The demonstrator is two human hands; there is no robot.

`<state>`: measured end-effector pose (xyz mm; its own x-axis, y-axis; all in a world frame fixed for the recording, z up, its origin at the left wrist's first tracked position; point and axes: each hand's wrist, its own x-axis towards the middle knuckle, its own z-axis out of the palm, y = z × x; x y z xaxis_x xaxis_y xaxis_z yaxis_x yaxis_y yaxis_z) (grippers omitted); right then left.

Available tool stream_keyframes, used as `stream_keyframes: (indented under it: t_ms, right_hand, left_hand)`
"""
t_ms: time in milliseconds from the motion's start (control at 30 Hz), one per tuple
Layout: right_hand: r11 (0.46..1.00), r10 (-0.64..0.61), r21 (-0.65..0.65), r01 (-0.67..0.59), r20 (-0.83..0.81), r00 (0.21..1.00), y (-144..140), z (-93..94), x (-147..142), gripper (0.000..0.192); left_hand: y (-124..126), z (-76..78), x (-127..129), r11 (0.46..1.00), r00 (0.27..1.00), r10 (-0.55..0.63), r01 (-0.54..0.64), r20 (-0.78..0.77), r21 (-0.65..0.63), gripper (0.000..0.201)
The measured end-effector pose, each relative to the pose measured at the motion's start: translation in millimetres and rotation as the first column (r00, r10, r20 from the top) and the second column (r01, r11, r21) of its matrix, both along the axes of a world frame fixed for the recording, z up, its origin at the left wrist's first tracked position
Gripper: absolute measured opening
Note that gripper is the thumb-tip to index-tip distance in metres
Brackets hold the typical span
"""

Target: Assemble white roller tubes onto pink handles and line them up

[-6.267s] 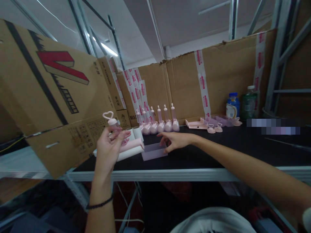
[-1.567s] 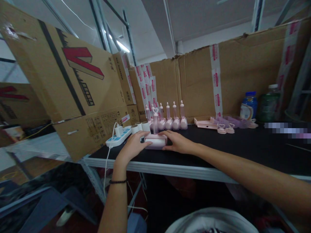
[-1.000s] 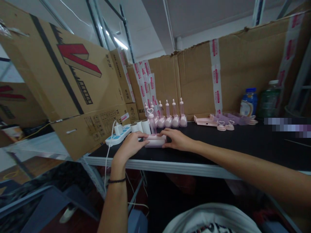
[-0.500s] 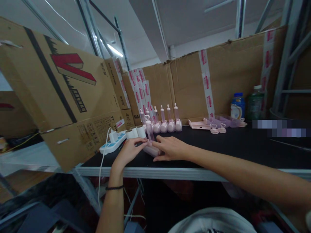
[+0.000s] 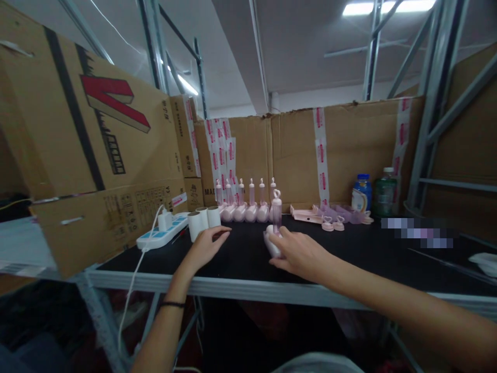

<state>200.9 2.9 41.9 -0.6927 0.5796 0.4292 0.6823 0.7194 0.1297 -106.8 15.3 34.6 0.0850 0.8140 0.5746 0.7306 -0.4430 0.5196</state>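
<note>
My right hand [image 5: 301, 253] is closed around the base of a pink lint roller [image 5: 276, 212], whose see-through handle with a looped cap stands upright. Part of its roller head is hidden behind my fingers. To the left, my left hand [image 5: 209, 244] is held over the black table with thumb and fingers apart and nothing between them. Just beyond it stand three white paper rolls [image 5: 195, 228]. A row of several similar pink lint rollers [image 5: 251, 211] lines the back, handles up.
A white power strip [image 5: 165, 230] with a plugged-in cable lies at the left. Pink plastic parts [image 5: 308, 215] and lilac covers [image 5: 345, 213] lie at back right, near a blue bottle [image 5: 362, 192] and a green bottle [image 5: 385, 194]. Cardboard walls [image 5: 295, 150] enclose the black tabletop [image 5: 240, 259].
My right hand has moved right with the lint roller and turned its head. My left hand has let go of it and stays at the left. The view has swung slightly.
</note>
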Motion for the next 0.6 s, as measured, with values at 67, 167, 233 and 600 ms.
stream_keyframes:
  t_ms: [67, 167, 233, 600]
  right_hand:
    - [0.997, -0.075, -0.012, 0.075, 0.002, 0.997, 9.5, -2.4, 18.2, 0.040]
    - [0.991, -0.132, -0.021, 0.132, 0.002, 0.991, 30.2, -4.6, 39.0, 0.036]
    - [0.991, -0.129, -0.030, 0.129, 0.005, 0.992, 47.8, -5.8, 48.0, 0.034]
    - [0.990, -0.136, -0.031, 0.139, 0.092, 0.986, 129.6, -11.4, 51.0, 0.036]
  left_hand:
    - [4.0, -4.5, 0.6, 0.999, 0.999, 0.020, -0.018, -0.043, 0.028, 0.035]
    - [7.9, -9.2, 2.2, 0.998, 0.992, 0.043, -0.036, -0.119, 0.059, 0.033]
    - [9.0, -10.7, 3.0, 0.998, 0.987, 0.041, -0.033, -0.156, 0.052, 0.034]
    - [14.9, -16.2, -0.7, 0.995, 0.949, 0.055, -0.079, -0.311, -0.062, 0.042]
